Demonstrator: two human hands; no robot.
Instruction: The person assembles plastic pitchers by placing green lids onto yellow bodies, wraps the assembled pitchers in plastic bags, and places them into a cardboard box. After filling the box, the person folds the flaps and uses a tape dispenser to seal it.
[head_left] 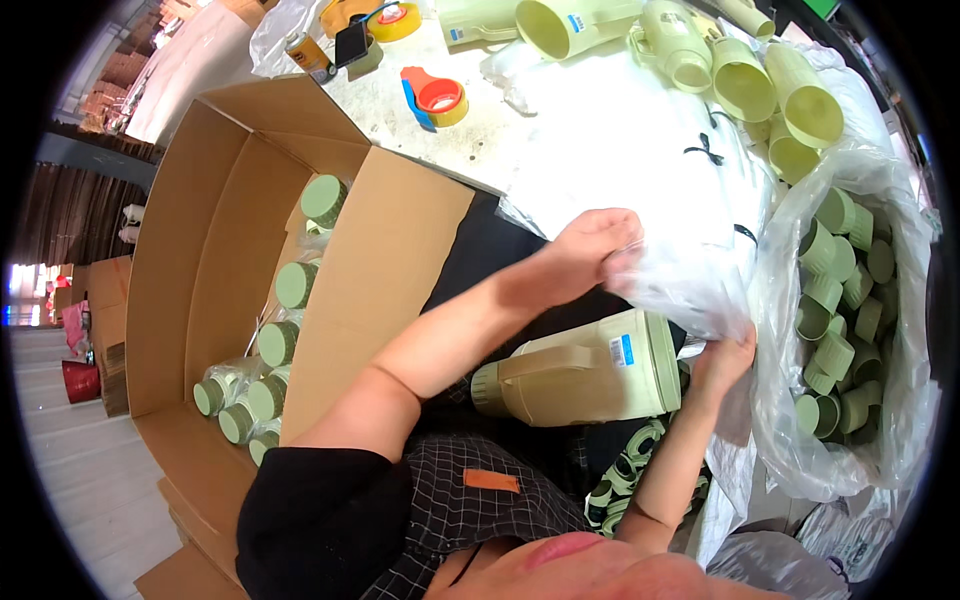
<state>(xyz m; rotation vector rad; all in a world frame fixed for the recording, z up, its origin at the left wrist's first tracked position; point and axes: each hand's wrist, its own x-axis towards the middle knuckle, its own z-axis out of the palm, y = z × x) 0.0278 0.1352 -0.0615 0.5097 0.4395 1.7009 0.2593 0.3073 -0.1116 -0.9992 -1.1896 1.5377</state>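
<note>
Carton (200, 260) holds green-lidded jugs (297, 284)

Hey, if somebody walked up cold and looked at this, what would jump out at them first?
Probably the pale green jug lying on its side in the person's lap, with the left hand and right hand pulling a clear plastic bag over it. Next, the big open cardboard box at left holding bagged jugs, and the sack of green caps at right.

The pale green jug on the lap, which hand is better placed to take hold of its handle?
Probably the right hand: it sits at the jug's open end, low on the lap. The left hand is higher, its fingers pinching the clear plastic bag.
</note>
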